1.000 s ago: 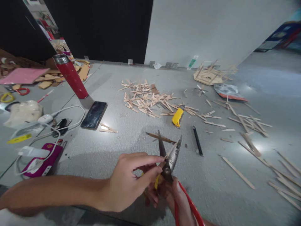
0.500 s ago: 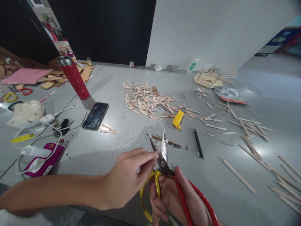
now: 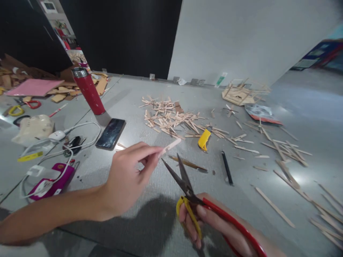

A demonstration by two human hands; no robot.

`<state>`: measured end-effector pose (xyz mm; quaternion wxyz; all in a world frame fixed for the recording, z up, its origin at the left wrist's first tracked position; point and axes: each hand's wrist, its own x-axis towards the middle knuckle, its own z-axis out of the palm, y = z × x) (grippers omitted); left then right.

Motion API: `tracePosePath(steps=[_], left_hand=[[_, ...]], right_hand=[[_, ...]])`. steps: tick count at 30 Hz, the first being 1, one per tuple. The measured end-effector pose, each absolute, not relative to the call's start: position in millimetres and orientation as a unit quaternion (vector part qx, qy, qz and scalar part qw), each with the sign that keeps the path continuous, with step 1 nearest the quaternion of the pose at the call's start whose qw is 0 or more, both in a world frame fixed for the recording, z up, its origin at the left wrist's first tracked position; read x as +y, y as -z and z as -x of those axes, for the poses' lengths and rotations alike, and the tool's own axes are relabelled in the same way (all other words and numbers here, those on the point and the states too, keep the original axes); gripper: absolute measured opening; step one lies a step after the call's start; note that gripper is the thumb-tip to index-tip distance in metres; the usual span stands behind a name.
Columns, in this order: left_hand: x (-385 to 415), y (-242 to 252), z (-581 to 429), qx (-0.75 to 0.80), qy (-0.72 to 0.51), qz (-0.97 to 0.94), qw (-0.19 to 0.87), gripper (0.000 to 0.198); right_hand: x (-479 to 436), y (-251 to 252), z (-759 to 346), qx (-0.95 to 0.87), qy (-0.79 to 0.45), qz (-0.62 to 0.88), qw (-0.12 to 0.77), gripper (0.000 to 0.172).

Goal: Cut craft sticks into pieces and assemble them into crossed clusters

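Between thumb and fingers, my left hand (image 3: 134,175) pinches a short flat wooden stick (image 3: 171,145), pointing up to the right. My right hand (image 3: 211,221) grips a pair of scissors (image 3: 184,185) with one yellow and one red handle; the blades are parted and hold nothing. The stick is just beyond the left blade tip, apart from it. Behind the blades lies a thin brown tool (image 3: 191,164), its kind unclear. A yellow cutter (image 3: 204,140) and a black pen-like tool (image 3: 227,167) lie past the scissors.
Many cut wooden sticks (image 3: 168,116) form a heap in the middle, and longer ones (image 3: 274,207) lie at right. At left are a phone (image 3: 111,134), a red bottle (image 3: 89,92), a white cable and a purple power strip (image 3: 53,182). A wooden stick frame (image 3: 241,93) stands at the back right.
My left hand has moved left and up with the stick, away from the blades. The scissors have shifted slightly right and down, with their blades still apart.
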<state>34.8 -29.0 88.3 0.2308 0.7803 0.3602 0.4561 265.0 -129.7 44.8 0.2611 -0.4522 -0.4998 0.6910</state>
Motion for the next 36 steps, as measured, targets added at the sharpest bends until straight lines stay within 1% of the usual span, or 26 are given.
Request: tracePosePath(steps=[2,4,6,9,11,12,15,17,18,19,20,21,23,25,27,31,36], left_hand=[[-27.3,-95.7,-30.9,0.380,-0.472,-0.755,0.248,0.015],[-28.3,-101.0,-27.4,0.392,-0.480,-0.735,0.276,0.015],[-30.9,-103.7,-25.2,0.392,-0.481,-0.724,0.300,0.014],[-35.3,-103.7,-24.3,0.373,-0.485,-0.730,0.302,0.014],[-37.7,-102.0,-24.7,0.355,-0.486,-0.743,0.293,0.014],[-38.8,-101.0,-25.0,0.346,-0.484,-0.749,0.290,0.014],[-41.5,-98.2,-25.7,0.327,-0.483,-0.761,0.284,0.015],[-43.4,-96.8,-26.2,0.314,-0.489,-0.766,0.276,0.014],[-44.5,-96.3,-26.5,0.309,-0.493,-0.767,0.270,0.014],[-45.6,-95.8,-26.7,0.304,-0.496,-0.769,0.265,0.015],[-46.7,-95.3,-26.9,0.299,-0.498,-0.771,0.261,0.015],[-47.9,-94.8,-27.0,0.295,-0.499,-0.773,0.258,0.015],[-50.4,-93.9,-27.1,0.287,-0.499,-0.777,0.256,0.016],[-52.6,-93.3,-27.0,0.283,-0.499,-0.780,0.250,0.016],[-54.4,-93.0,-26.9,0.280,-0.497,-0.785,0.243,0.017],[-56.5,-90.8,-26.9,0.263,-0.494,-0.794,0.236,0.017],[-58.6,-84.2,-25.5,0.253,-0.494,-0.794,0.246,0.019]], right_hand=[[-127.9,-52.9,-269.0,-0.576,-0.574,0.542,0.215,0.048],[-122.1,-58.0,-267.9,-0.637,-0.446,0.612,0.144,0.044],[-114.2,-57.5,-263.5,-0.668,-0.349,0.653,0.078,0.042],[-105.7,-47.3,-259.5,-0.670,-0.251,0.698,0.017,0.028],[-104.6,-39.4,-263.4,-0.681,-0.221,0.698,0.008,0.015],[-105.0,-36.8,-267.4,-0.695,-0.225,0.683,0.014,0.012],[-106.0,-40.2,-280.8,-0.731,-0.289,0.615,0.068,0.023],[-104.1,-52.6,-284.6,-0.743,-0.300,0.587,0.117,0.016],[-102.4,-60.8,-283.6,-0.754,-0.283,0.575,0.147,0.015],[-100.7,-69.7,-280.7,-0.762,-0.257,0.569,0.169,0.019],[-99.1,-78.4,-276.1,-0.763,-0.209,0.577,0.203,0.023],[-98.0,-86.6,-270.4,-0.758,-0.166,0.584,0.239,0.019],[-97.2,-99.2,-257.7,-0.726,-0.087,0.598,0.327,0.021],[-97.3,-106.3,-246.5,-0.711,-0.058,0.586,0.383,0.025],[-96.3,-108.9,-238.7,-0.724,-0.053,0.558,0.402,0.024],[-90.5,-108.2,-231.6,-0.760,-0.056,0.505,0.404,0.012],[-86.8,-106.2,-231.0,-0.767,-0.077,0.497,0.399,0.007]])
